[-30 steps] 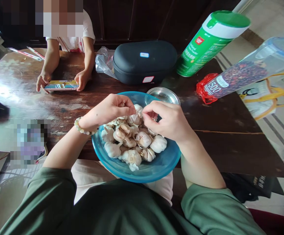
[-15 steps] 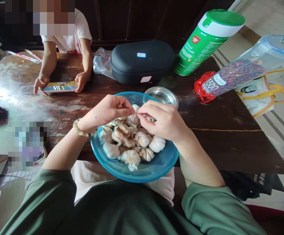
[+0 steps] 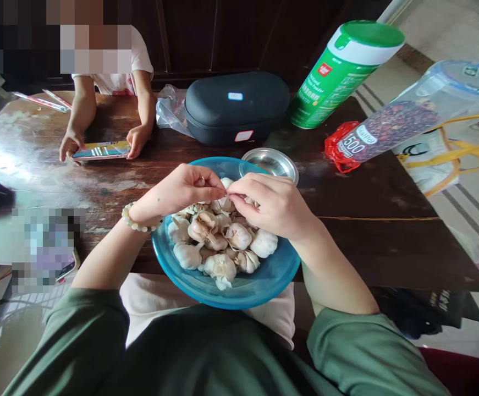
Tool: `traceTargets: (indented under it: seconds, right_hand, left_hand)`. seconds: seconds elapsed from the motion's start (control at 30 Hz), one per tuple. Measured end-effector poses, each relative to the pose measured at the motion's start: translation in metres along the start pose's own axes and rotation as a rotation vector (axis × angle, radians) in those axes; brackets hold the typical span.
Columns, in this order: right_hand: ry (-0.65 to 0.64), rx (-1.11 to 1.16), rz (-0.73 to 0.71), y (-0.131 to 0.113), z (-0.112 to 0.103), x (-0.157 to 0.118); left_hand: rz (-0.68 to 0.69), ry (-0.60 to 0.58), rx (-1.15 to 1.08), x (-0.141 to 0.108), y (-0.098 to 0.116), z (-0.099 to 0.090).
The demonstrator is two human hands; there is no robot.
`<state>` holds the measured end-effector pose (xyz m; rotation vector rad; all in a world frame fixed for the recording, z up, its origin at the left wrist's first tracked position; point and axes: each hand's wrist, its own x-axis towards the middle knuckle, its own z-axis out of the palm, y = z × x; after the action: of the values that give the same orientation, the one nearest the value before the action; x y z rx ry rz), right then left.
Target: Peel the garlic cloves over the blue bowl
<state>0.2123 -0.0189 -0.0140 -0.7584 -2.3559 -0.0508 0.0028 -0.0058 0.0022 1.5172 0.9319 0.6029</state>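
Garlic lies in bowl @ worn tbl, pale flr beyond.

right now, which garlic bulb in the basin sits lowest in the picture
The frontmost white bulb, with loose skin trailing toward the near rim of the blue basin; the other visible bulbs all sit higher in the picture.

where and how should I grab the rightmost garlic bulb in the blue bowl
Probably pinch that garlic bulb by its plump sides, coming from above right: it looks round, other bulbs crowd its left, and the blue bowl is bare to its right.
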Motion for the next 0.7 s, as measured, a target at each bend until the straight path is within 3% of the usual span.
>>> traceTargets:
  seconds: [0.13, 0.53, 0.7]
  right_hand:
    - [-0.006, 0.024, -0.032, -0.0006, -0.0010, 0.0009]
    - [0.017, 0.101, 0.076, -0.0033, -0.0034, 0.0021]
    - [-0.084, 0.117, 0.090, -0.0011, -0.0028, 0.0026]
  left_hand:
    - [0.007, -0.005, 0.005, -0.0003, 0.0012, 0.0006]
    - [-0.009, -0.005, 0.037, -0.0018, 0.0028, 0.0005]
    - [-0.013, 0.066, -0.019, 0.0012, 0.0009, -0.0019]
